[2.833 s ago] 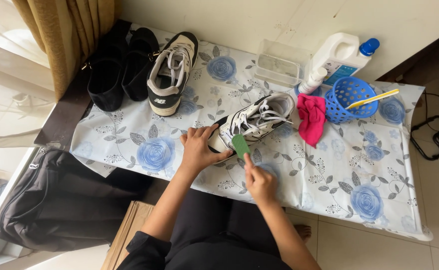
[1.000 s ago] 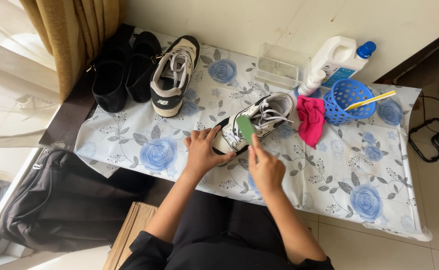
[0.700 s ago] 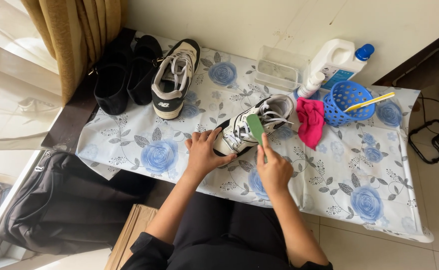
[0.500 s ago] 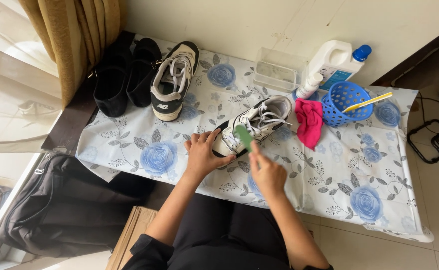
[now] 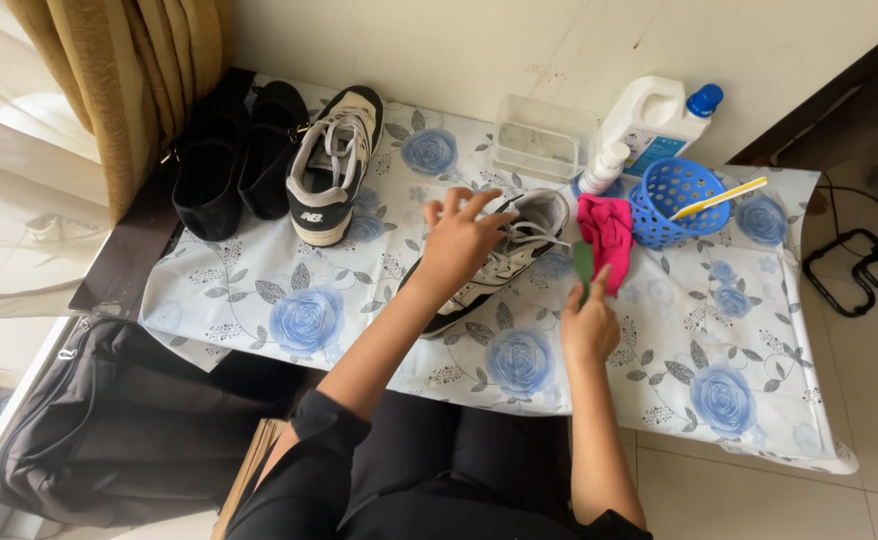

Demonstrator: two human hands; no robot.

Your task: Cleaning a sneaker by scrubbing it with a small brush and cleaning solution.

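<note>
Sneaker [image 5: 499, 265] lying on the floral tablecloth [image 5: 659, 350], steadied by the left hand [image 5: 459, 235], fingers spread over its top; right hand [image 5: 589, 325] pinching a green brush [image 5: 583, 262] just beside it.

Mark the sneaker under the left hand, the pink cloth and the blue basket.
sneaker [image 5: 519, 262], head view, on the laces near the tongue.
pink cloth [image 5: 607, 224], head view, on the middle of the folds.
blue basket [image 5: 671, 190], head view, on the near wall.
</note>
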